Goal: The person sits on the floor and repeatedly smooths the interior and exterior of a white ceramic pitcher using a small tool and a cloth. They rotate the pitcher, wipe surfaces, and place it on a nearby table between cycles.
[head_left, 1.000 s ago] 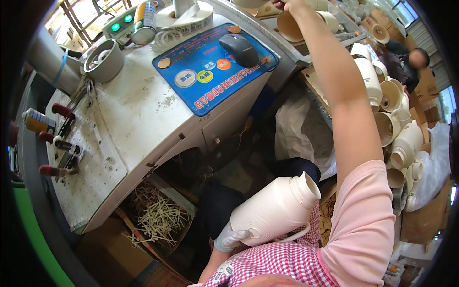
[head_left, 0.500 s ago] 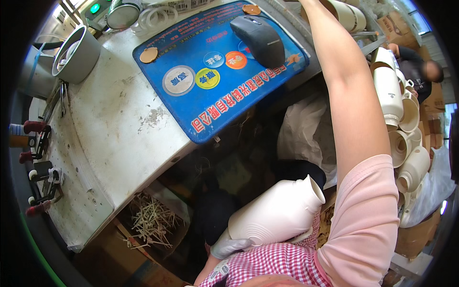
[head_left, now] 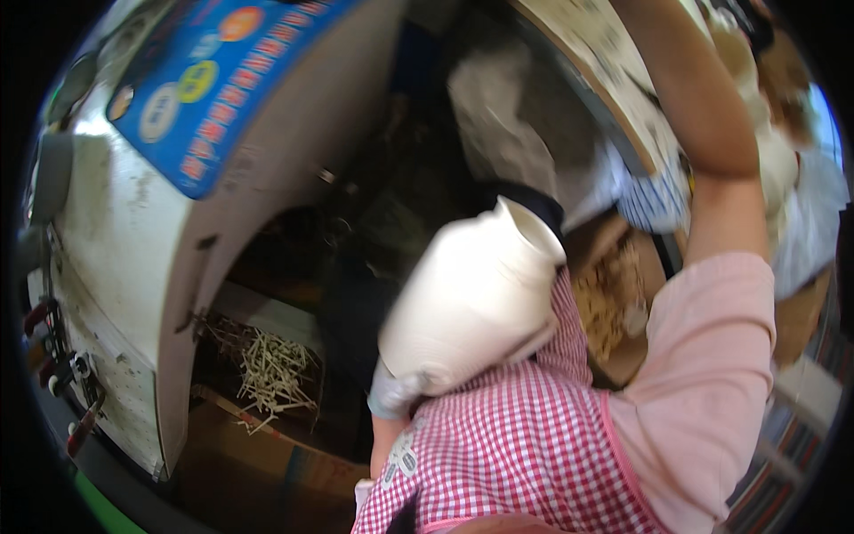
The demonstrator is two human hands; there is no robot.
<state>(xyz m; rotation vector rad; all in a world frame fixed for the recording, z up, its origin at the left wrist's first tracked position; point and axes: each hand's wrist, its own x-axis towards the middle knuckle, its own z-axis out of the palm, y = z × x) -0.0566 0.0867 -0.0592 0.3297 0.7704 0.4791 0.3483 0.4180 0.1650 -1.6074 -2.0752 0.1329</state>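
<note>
Obliquely, the cream jug (head_left: pixel 471 294) juts up rightward from the left grip (head_left: pixel 397 393).

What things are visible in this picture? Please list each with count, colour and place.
Jug: 1, cream, tilted in left hand
Worktop: 1, whitish, left
Mat: 1, blue, on worktop, upper left
Clamps: count unclear, red handles, far left
Stick pieces: many, pale, lower left
Plastic sheet: 1, whitish, upper centre
Striped item: 1, blue-white, right of jug
Flat pieces: many, tan, right of jug
Other vessels: blurred, uncountable, cream, upper right
Clear bag: 1, bluish, far right
Apron: 1, red-white checked, bottom
Left hand: 1, pale glove, at jug's base
Right arm: 1, pink sleeve, right; hand unseen
</note>
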